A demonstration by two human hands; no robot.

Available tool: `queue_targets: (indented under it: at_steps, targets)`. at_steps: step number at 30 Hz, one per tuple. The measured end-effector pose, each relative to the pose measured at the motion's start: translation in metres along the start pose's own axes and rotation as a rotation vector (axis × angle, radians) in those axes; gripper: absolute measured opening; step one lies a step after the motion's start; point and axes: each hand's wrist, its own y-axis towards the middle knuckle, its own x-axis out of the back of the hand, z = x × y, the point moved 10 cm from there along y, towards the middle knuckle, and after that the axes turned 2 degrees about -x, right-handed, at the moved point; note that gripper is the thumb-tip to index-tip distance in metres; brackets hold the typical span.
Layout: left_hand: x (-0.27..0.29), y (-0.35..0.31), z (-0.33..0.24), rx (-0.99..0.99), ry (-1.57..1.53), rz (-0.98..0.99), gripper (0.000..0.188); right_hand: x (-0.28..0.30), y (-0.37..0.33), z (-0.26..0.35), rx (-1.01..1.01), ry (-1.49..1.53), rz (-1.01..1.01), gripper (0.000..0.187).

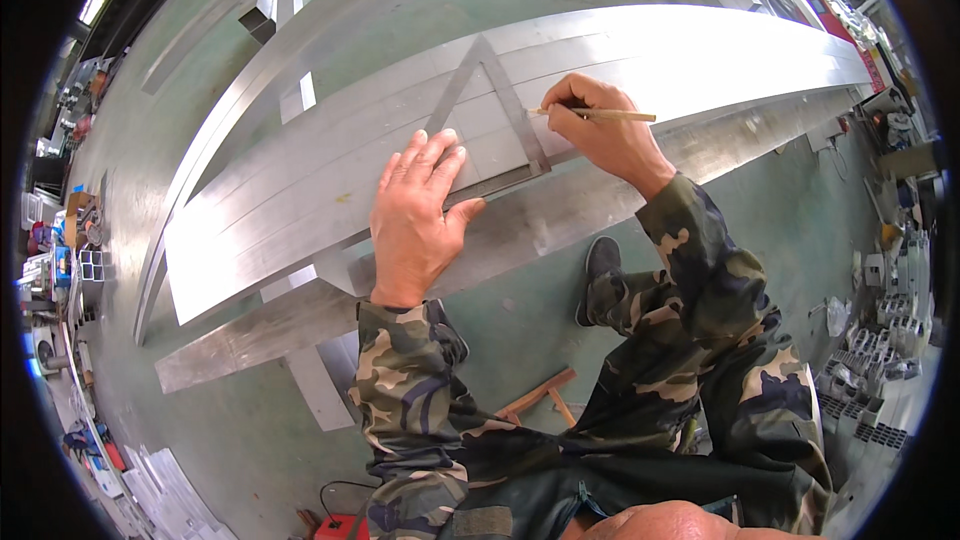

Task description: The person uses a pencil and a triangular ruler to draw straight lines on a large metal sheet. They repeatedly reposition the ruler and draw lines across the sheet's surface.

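My left hand (418, 225) lies with its fingers stretched out over the left part of a metal triangular set square (514, 105), hiding one corner of it. The square rests on several long silver metal bars (270, 210) laid side by side, its base along their near edge. A wooden pencil (618, 115) is pinched between the thumb and fingers of my right hand (603, 135). Its tip points left, close to the right leg of the square. My right hand is over the bars just right of the square.
Beneath the bars runs a long metal beam (540, 230) on supports. A curved-looking metal tube (300, 40) crosses at the left. Below, a small wooden stool (540, 395) stands between my legs. Metal profiles (180, 490) lie lower left; stacked parts (870, 370) line the right side.
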Motion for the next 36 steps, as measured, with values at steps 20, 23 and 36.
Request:
queue_targets:
  at_steps: [20,23,36]
  targets:
    - [0.001,-0.003,-0.009,-0.069,0.001,0.003,0.047,0.075,-0.038,-0.046,0.186,0.323,-0.46,0.02]
    - [-0.001,-0.005,-0.007,-0.074,0.027,0.011,0.044,0.078,-0.042,-0.053,0.259,0.107,-0.512,0.021]
    - [-0.016,0.008,-0.027,-0.119,0.023,0.02,0.046,0.046,-0.052,-0.035,0.393,-0.371,-0.191,0.094]
